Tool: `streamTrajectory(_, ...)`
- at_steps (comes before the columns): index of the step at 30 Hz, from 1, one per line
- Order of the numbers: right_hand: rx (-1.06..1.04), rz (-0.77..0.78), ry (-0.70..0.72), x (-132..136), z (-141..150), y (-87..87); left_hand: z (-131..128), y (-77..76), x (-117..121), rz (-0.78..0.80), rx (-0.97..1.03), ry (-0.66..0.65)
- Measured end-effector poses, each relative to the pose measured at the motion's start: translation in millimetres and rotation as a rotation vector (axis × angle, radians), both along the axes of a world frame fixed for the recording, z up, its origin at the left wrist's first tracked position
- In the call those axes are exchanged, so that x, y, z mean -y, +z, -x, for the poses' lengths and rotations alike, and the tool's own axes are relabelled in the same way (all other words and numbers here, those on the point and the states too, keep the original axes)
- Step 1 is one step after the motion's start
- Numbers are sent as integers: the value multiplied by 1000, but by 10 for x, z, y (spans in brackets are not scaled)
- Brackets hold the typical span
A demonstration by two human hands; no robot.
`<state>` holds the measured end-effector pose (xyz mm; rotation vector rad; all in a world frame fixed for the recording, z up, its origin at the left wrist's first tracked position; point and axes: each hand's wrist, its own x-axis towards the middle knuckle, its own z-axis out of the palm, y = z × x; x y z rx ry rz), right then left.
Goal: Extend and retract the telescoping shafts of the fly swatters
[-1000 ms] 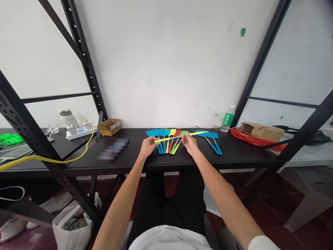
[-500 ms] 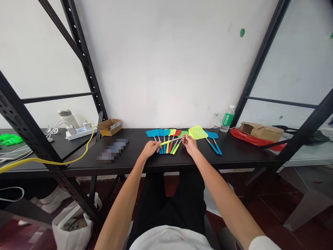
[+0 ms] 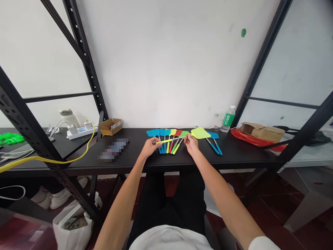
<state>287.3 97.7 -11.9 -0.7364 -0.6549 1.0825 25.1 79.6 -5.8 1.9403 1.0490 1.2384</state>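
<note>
In the head view, the yellow swatter (image 3: pixel 201 133) is lying across both hands at the centre of the frame, its mesh head pointing right. The left hand (image 3: pixel 150 147) is closing its fingers on the handle end; the right hand (image 3: pixel 191 143) is pinching the thin shaft just below the head. This two-point hold is probably keeping the long swatter level and steady.

Beneath it, a row of swatters (image 3: pixel 166 132) is resting on the surface (image 3: pixel 241 149), heads overlapping toward the wall and handles facing the person, likely so that each is staying easy to grasp. Right of centre, two blue swatters (image 3: pixel 214 135) are lying the same way, apart from the row; the yellow head is partly covering one, and whether they are touching I cannot tell.

Both forearms are reaching up from the lower edge, converging, with the hands staying low over the row.
</note>
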Motion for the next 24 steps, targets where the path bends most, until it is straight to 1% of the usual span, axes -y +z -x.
streamTrajectory(3, -27, -5, 3, 6, -10, 4, -20, 29, 29, 23, -54, 42)
streamTrajectory(5, -34, -5, 12, 17, -8, 11, -33, 30, 29, 58, -45, 53)
streamTrajectory(8, -15, -6, 26, 37, 0, 23, -39, 20, 14, 121, 14, 11)
streamTrajectory(10, -4, -4, 35, 46, 4, 28, -36, 14, 3, 136, 40, -7)
streamTrajectory(15, 4, -6, 49, 36, 1, 18, -25, 4, -16, 90, 22, 34)
streamTrajectory(20, -23, 18, 17, -2, 3, -2, -4, -3, -8, 25, 23, 71)
streamTrajectory(24, -81, 24, -28, -21, 0, -14, 16, 9, 6, 11, 100, 78)
